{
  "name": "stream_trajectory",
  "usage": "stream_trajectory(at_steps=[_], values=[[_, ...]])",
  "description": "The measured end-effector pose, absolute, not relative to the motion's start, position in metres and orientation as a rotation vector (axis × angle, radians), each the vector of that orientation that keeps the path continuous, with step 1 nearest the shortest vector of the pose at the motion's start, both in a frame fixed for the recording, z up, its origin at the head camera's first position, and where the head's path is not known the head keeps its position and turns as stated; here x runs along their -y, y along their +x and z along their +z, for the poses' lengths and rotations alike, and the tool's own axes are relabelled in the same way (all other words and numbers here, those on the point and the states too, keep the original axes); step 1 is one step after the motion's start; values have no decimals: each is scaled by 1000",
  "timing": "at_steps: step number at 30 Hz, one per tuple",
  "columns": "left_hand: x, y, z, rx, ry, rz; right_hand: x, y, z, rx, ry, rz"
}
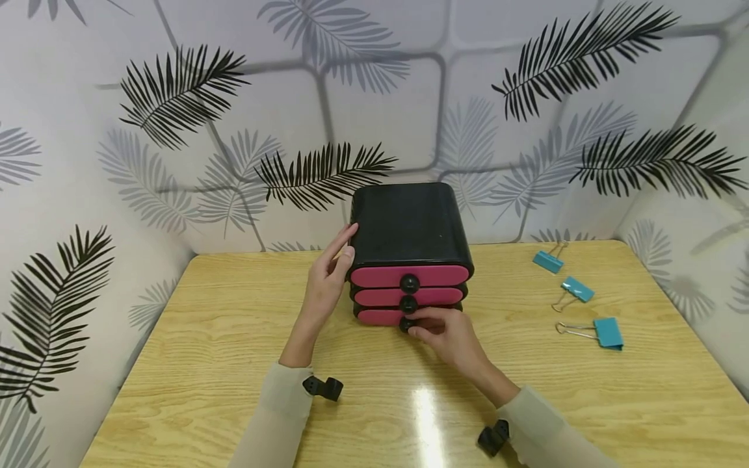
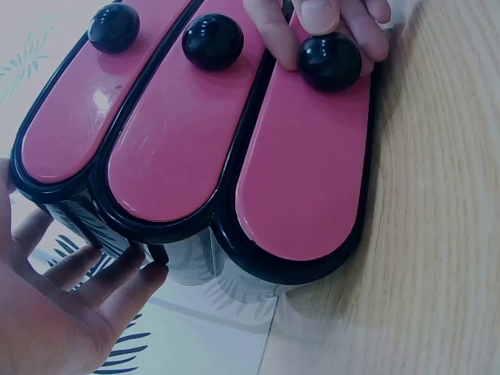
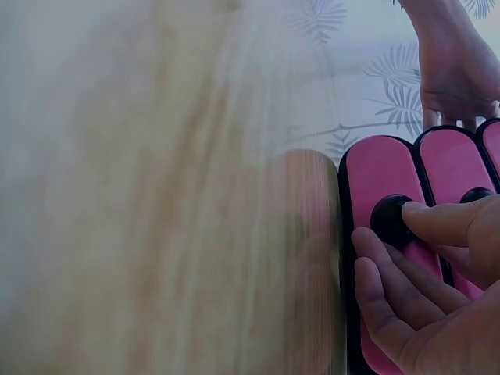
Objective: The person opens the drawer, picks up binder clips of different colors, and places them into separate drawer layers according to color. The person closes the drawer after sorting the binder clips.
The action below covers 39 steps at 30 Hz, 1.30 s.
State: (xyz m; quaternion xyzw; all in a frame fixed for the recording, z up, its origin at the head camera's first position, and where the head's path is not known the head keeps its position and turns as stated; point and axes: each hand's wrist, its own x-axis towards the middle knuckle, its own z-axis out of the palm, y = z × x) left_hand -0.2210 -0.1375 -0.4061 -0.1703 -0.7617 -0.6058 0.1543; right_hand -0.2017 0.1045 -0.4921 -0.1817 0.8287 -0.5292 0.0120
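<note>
A small black chest of drawers (image 1: 409, 224) with three pink drawer fronts, each with a round black knob, stands against the wall on the wooden table. With its fingers along the chest's left side, my left hand (image 1: 328, 279) touches the black casing near the top. My right hand (image 1: 450, 338) pinches the lowest drawer's knob (image 2: 330, 64) between thumb and fingers. In the right wrist view, the thumb lies on that knob (image 3: 389, 222), the fingers beside it. All three drawers look closed.
Several things surround the chest: three blue binder clips (image 1: 548, 261) lie on the table (image 1: 234, 325) to its right, their wire handles spread. Behind it rises a wall (image 1: 386, 117) with a leaf pattern. A light reflection shows on the tabletop in front.
</note>
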Motion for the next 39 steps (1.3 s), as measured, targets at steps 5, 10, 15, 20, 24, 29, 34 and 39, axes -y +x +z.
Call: stream_trajectory(at_steps=[5,10,15,20,24,29,34,39], values=[[138,-221,-407,2180,-485,-1736,-105,-194,-492,-2588,-584,-1632],[139,-221,-408,2178,-481,-1734,-106,-186,-493,-2571,-634,-1634],[139,-221,-409,2178,-484,-1728,-109,-175,-492,-2524,-642,-1645],[139,-221,-409,2175,-488,-1728,-111,-161,-491,-2469,-644,-1669],[139,-221,-409,2175,-489,-1729,-112,-151,-491,-2440,-649,-1679],[140,-220,-409,2176,-487,-1726,-112,-141,-491,-2465,-584,-1635],[140,-220,-409,2178,-483,-1730,-112,-139,-492,-2512,-559,-1593],[138,-221,-408,2178,-485,-1725,-112,-138,-492,-2525,-548,-1595]])
